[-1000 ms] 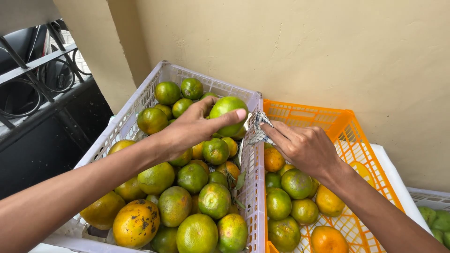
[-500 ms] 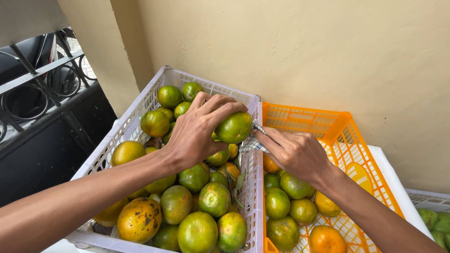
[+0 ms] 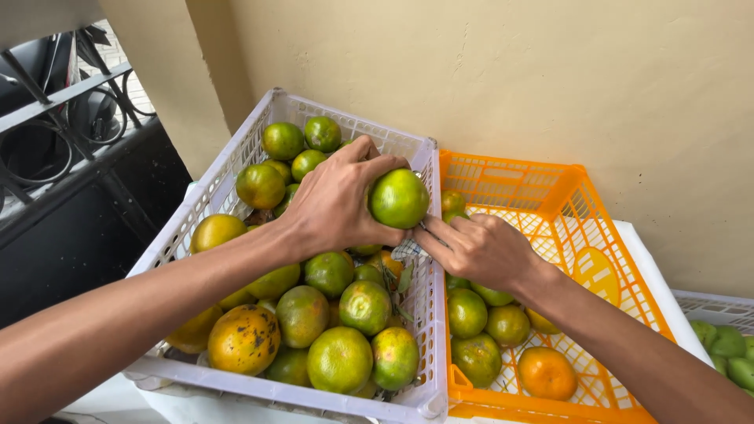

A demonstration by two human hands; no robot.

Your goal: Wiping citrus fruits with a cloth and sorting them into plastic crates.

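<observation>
My left hand (image 3: 339, 200) grips a green citrus fruit (image 3: 399, 198) just above the right wall of a white plastic crate (image 3: 236, 161) heaped with green and yellow-orange citrus fruits. My right hand (image 3: 477, 247) reaches over from the orange crate (image 3: 565, 196) side, its fingertips touching the underside of that fruit beside a small pale scrap at the white crate's rim. The fingers pinch together; what they hold, if anything, is hidden. A speckled orange fruit (image 3: 244, 338) lies near the white crate's front.
The orange crate holds fewer fruits, green and orange, mostly at its near end. A cream wall (image 3: 510, 71) rises behind both crates. A dark metal railing (image 3: 55, 102) stands to the left. Another white crate (image 3: 726, 330) with green fruits shows at the right edge.
My left hand has closed round the green fruit and carried it down and right to the crate wall. My right hand has moved in under it.
</observation>
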